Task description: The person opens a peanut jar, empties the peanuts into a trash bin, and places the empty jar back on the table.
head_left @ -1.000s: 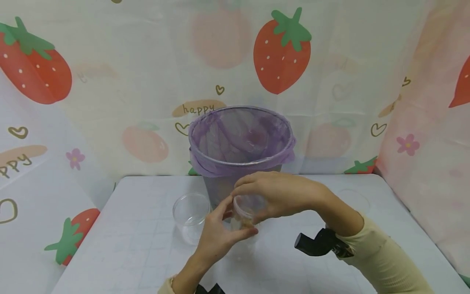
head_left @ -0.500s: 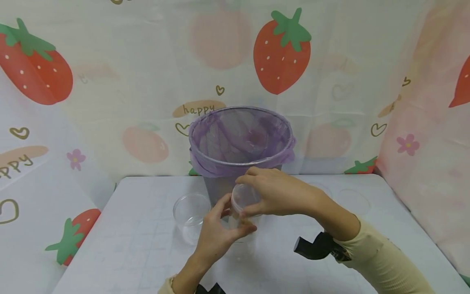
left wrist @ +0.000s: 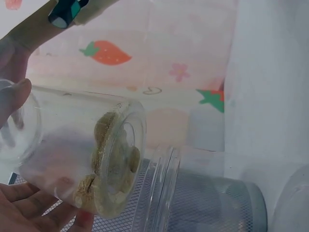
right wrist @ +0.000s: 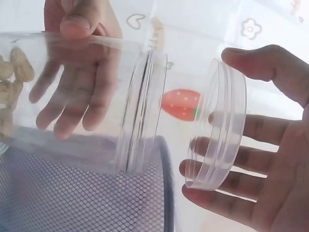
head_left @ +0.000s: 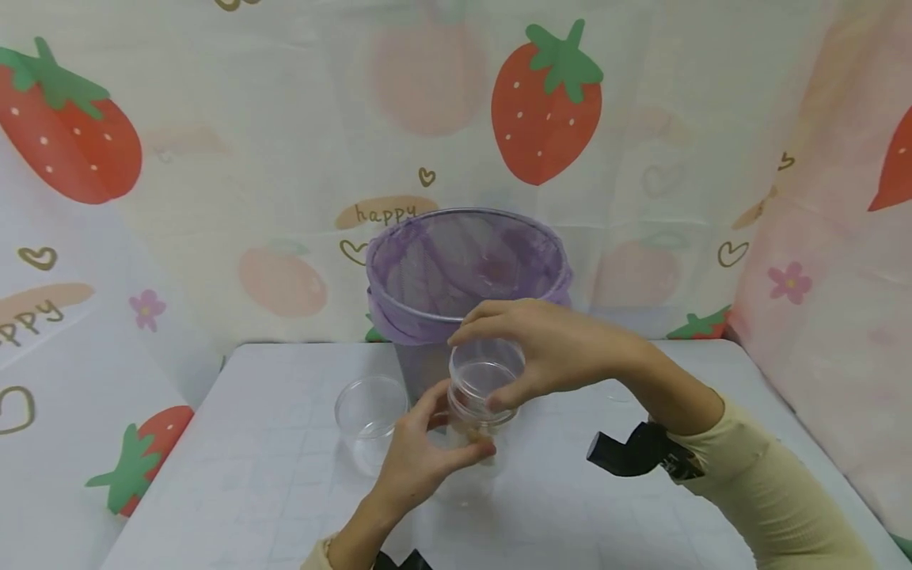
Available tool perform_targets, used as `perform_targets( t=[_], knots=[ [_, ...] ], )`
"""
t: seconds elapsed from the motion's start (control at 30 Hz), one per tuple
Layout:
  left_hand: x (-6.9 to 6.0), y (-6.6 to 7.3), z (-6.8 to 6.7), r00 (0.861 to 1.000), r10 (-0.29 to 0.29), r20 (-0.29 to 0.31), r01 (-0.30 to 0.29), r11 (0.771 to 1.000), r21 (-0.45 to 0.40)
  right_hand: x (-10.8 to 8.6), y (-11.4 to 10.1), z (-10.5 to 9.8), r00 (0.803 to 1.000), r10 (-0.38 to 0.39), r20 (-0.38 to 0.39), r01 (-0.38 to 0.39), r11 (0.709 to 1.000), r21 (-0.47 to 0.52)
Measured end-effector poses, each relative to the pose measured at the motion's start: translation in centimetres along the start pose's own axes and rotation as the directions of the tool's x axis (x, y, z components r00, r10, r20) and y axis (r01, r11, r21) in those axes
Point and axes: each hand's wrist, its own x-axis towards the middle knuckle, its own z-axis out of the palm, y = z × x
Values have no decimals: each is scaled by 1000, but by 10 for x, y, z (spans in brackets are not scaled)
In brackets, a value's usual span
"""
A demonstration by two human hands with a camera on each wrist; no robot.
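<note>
A clear plastic jar (head_left: 470, 423) stands in front of a mesh bin, my left hand (head_left: 423, 455) gripping its side between thumb and fingers. Several tan, knobbly pieces that look like unshelled peanuts (right wrist: 20, 66) lie at its bottom. Above the jar's threaded mouth, my right hand (head_left: 556, 348) holds a clear round lid (right wrist: 234, 111) by its rim. A gap shows between lid and jar in the right wrist view. To the left stands a second clear jar (head_left: 370, 431) without a lid, its threaded rim (left wrist: 164, 188) visible in the left wrist view.
The mesh bin (head_left: 420, 368), lined with a purple bag (head_left: 399, 321), stands behind the jars at the back of the white table (head_left: 249, 475). A faint clear round edge (head_left: 618, 391) shows on the table beyond my right forearm. Strawberry-print cloth (head_left: 299, 119) hangs behind.
My right hand has raised the lid from the jar's mouth, moving up and slightly right. My left hand keeps its grip on the jar, almost unmoved.
</note>
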Motion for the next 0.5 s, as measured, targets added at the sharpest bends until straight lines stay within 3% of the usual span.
perform_targets(
  t=[0.5],
  knots=[
    [0,-2,-2,999,-8,-32,7,1000,-19,-8,8,1,997,75,-17,-75,997,-10]
  ],
)
